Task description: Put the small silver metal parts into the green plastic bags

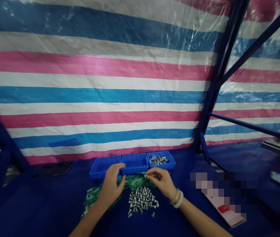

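My left hand hovers in front of the blue bins with thumb and fingers apart, holding nothing. Thumb and fingertips of my right hand pinch a small shiny metal screw, partly hidden by the fingers. Below and between both hands lies a loose pile of short metal screws. Green plastic bags lie behind the pile, and another green bag with metal pieces sits partly under my left forearm. The right blue bin holds metal cylindrical pieces.
A left blue bin and a middle blue bin stand against the striped sheet. A dark flat device lies at left, a pink phone-like object at right. Blue metal posts rise beside the table.
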A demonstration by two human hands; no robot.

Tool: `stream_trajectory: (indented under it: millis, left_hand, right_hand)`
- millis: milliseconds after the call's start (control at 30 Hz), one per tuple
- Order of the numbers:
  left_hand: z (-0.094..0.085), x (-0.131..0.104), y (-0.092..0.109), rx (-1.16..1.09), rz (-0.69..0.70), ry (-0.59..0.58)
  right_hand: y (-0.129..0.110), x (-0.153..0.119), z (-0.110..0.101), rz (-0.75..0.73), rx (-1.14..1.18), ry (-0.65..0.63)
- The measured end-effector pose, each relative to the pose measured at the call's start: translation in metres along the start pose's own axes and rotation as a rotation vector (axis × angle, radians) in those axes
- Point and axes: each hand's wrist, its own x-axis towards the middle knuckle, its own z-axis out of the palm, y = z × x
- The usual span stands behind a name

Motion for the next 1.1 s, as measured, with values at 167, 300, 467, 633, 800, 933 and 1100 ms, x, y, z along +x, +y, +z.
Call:
stream_trajectory:
  millis: [167, 300, 467, 633, 800, 933, 1100]
  left_hand:
    - [0.021, -0.021, 0.048, -0.477, -0.053, -0.098]
    - [0.029, -0.029, 0.055, -0.662, -0.185, -0.047]
    - [0.033, -0.029, 0.054, -0.7, -0.255, 0.008]
    - [0.031, -0.029, 0.057, -0.611, -0.17, 0.066]
    - [0.022, -0.011, 0.054, -0.404, -0.003, 0.091]
    - [0.021, 0.037, 0.03, -0.156, 0.118, 0.092]
    - [0.027, 0.072, -0.007, -0.063, 0.136, -0.07]
  right_hand:
    - [-0.018, -0.011, 0.009, -0.2, -0.183, -0.099]
    - [-0.024, -0.015, 0.014, -0.245, -0.242, -0.094]
    - [-0.022, -0.016, 0.022, -0.201, -0.254, -0.048]
    - [-0.018, -0.021, 0.029, -0.127, -0.226, -0.11]
    - [-0.019, -0.019, 0.023, -0.107, -0.213, -0.213]
    - [-0.025, -0.009, 0.001, -0.046, -0.679, -0.155]
    - [-0.022, -0.009, -0.055, 0.302, -1.199, 0.051]
